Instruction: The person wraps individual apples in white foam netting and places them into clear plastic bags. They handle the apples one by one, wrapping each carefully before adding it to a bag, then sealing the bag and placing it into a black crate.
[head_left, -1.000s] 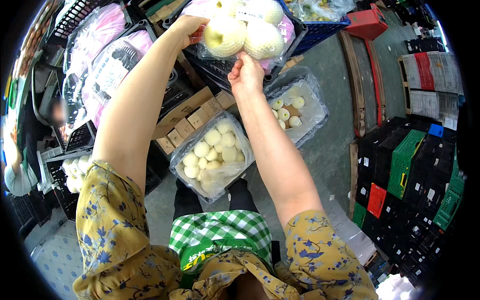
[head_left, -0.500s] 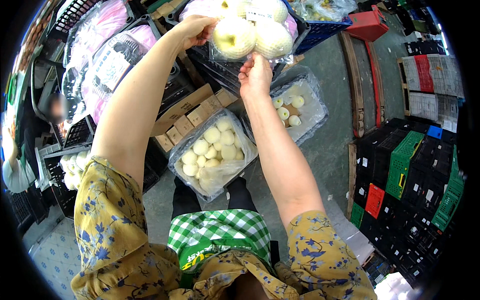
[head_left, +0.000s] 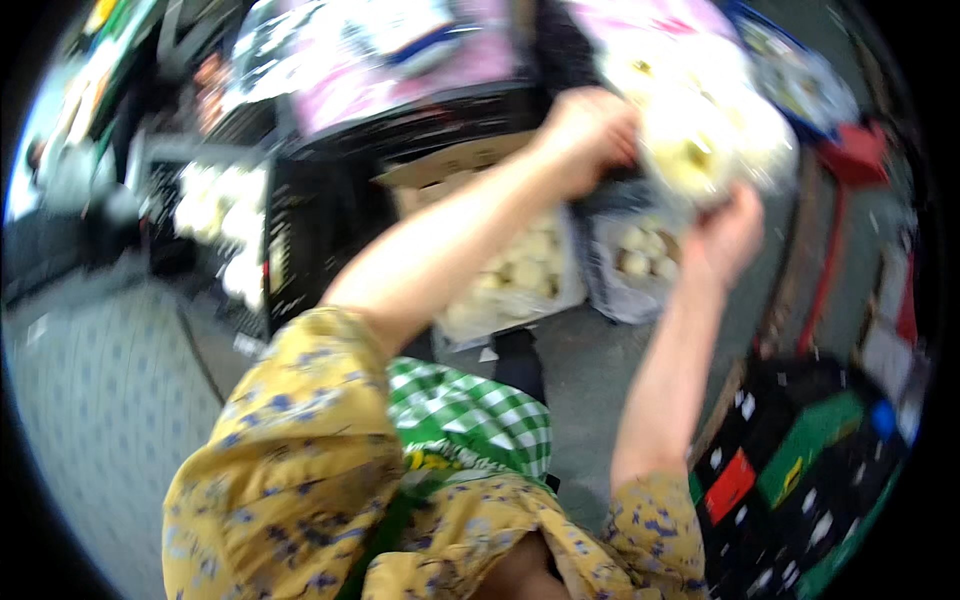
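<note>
Clear plastic is crinkling in my grip: I am holding a bag of pale round fruit [head_left: 705,140] between both hands. My left hand [head_left: 590,135] is clutching its near edge with curled fingers, while my right hand [head_left: 728,238] is cupping it from beneath. Below my hands, two lined trays of pale round pieces [head_left: 520,275] are sitting on the floor.

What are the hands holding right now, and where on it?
A clear bag of pale round produce: left hand at its left edge, right hand beneath it.

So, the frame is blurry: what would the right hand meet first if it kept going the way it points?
Probably the clear bag of pale round fruit just above the right hand; they look touching already.
</note>
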